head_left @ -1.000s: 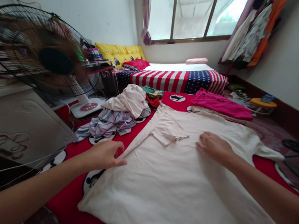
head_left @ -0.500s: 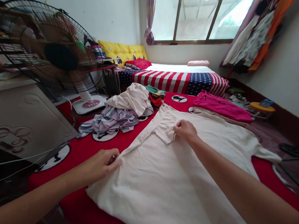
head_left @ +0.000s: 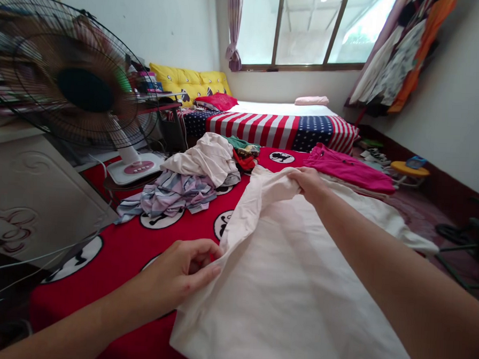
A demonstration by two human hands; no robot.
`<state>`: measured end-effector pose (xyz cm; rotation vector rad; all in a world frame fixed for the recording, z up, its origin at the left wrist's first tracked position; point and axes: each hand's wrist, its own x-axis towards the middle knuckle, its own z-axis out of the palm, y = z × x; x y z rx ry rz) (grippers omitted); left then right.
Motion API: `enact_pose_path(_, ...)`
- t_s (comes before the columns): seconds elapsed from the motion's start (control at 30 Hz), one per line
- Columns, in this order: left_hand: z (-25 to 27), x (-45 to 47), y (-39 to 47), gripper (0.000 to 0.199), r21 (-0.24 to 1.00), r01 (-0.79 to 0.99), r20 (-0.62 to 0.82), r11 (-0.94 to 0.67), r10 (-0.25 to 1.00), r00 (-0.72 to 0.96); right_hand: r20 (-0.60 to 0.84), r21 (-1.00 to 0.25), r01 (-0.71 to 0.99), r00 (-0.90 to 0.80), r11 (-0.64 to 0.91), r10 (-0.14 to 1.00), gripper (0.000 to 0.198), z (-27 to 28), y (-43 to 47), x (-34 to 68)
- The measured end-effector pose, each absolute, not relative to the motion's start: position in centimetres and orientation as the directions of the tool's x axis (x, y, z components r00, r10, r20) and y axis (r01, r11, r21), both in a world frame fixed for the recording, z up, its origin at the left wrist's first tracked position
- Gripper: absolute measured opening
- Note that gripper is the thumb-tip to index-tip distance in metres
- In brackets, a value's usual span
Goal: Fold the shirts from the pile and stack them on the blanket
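A white short-sleeved shirt (head_left: pixel 298 289) is spread over a red cover (head_left: pixel 147 249), its left side turned up in a fold. My left hand (head_left: pixel 186 268) is closed at that edge, thumb on top of the cloth and forefinger beyond it. Farther up, my right hand (head_left: pixel 309 184) pinches the folded sleeve part and holds it raised off the layer beneath. One sleeve sticks out at the far right; my right forearm hides part of the shirt.
A heap of crumpled clothes (head_left: pixel 195 172) lies to the left beyond the shirt, and folded pink clothing (head_left: pixel 348 169) at the back right. A running fan (head_left: pixel 86 88) stands on the left. Behind is a bed with a striped, starred cover (head_left: pixel 258 128). A yellow stool (head_left: pixel 408 169) is at right.
My right hand has moved away and lifted the sleeve part, raising the shirt's left side. My left hand has shifted right with the edge, uncovering more of the red cover.
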<state>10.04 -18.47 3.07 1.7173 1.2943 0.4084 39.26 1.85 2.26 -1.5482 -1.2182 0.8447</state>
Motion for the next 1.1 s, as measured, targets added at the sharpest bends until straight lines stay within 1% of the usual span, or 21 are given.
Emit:
enact_pose_path(0.1,3.9,12.2,-18.5,0.034,0.851,0.525,-0.232,-0.023,0.881,0.414,0.034,-0.983,0.183,0.332,-0.029,0.943,0.016,2.7,2.5,41.1)
enact_pose_path(0.23,4.6,15.2,-18.5,0.023,0.867,0.491,-0.192,-0.082,0.854,0.483,0.011,-0.993,0.109,0.389,-0.034,0.921,0.016,1.9,2.5,43.6)
enact_pose_path(0.3,4.4,16.6,-18.6,0.021,0.864,0.492,-0.198,-0.106,0.828,0.525,-0.008,-0.993,0.103,0.406,-0.055,0.914,0.014,1.0,2.2,44.8)
enact_pose_path(0.4,3.3,18.3,-19.0,0.022,0.847,0.515,-0.226,-0.134,0.785,0.577,-0.047,-0.986,0.127,0.427,-0.112,0.903,0.011,-0.5,1.5,46.3)
enact_pose_path(0.47,2.4,18.9,-19.3,0.026,0.822,0.551,-0.277,-0.144,0.745,0.607,-0.072,-0.973,0.167,0.444,-0.162,0.893,0.008,-1.5,1.0,47.1)
enact_pose_path(0.53,2.0,19.1,-19.5,0.032,0.782,0.602,-0.362,-0.164,0.666,0.652,-0.092,-0.952,0.221,0.448,-0.209,0.889,0.007,-2.2,0.4,47.6)
enact_pose_path(0.6,2.2,18.9,-19.3,0.04,0.739,0.637,-0.432,-0.22,0.571,0.698,-0.102,-0.929,0.28,0.434,-0.242,0.895,0.021,-2.7,-0.4,47.9)
enact_pose_path(0.67,3.1,19.0,-18.7,0.046,0.716,0.629,-0.439,-0.303,0.505,0.743,-0.098,-0.909,0.33,0.425,-0.255,0.9,0.047,-2.8,-1.1,47.9)
enact_pose_path(0.73,4.0,19.7,-17.2,0.042,0.702,0.587,-0.365,-0.402,0.504,0.782,-0.067,-0.895,0.381,0.402,-0.233,0.913,0.076,-2.7,-1.7,47.7)
enact_pose_path(0.77,4.2,20.3,-16.2,0.038,0.685,0.564,-0.298,-0.461,0.529,0.795,-0.038,-0.891,0.407,0.376,-0.202,0.926,0.086,-2.6,-1.9,47.5)
enact_pose_path(0.8,4.1,21.1,-14.9,0.034,0.653,0.549,-0.215,-0.521,0.567,0.795,-0.007,-0.889,0.428,0.343,-0.162,0.939,0.089,-2.6,-2.0,47.3)
enact_pose_path(0.83,3.7,22.0,-13.3,0.031,0.604,0.55,-0.117,-0.577,0.619,0.777,0.023,-0.888,0.442,0.312,-0.123,0.95,0.086,-2.5,-2.1,47.1)
enact_pose_path(0.87,3.1,23.1,-11.6,0.03,0.539,0.571,-0.014,-0.62,0.671,0.741,0.048,-0.888,0.45,0.292,-0.093,0.955,0.079,-2.5,-2.2,46.9)
enact_pose_path(0.93,1.1,25.1,-7.7,0.038,0.41,0.671,0.15,-0.619,0.771,0.619,0.07,-0.892,0.445,0.304,-0.077,0.95,0.062,-2.5,-2.1,46.8)
enact_pose_path(0.97,0.0,25.9,-5.8,0.044,0.366,0.713,0.191,-0.598,0.798,0.572,0.067,-0.891,0.444,0.323,-0.089,0.944,0.055,-2.5,-2.0,47.0)
enact_pose_path(1.03,-2.1,26.9,-2.5,0.052,0.298,0.759,0.235,-0.579,0.815,0.53,0.048,-0.879,0.457,0.363,-0.133,0.931,0.044,-2.5,-1.8,47.7)
enact_pose_path(1.1,-3.9,27.2,-0.3,0.058,0.251,0.795,0.234,-0.552,0.831,0.504,0.014,-0.845,0.497,0.392,-0.199,0.92,0.034,-2.5,-1.7,49.0)
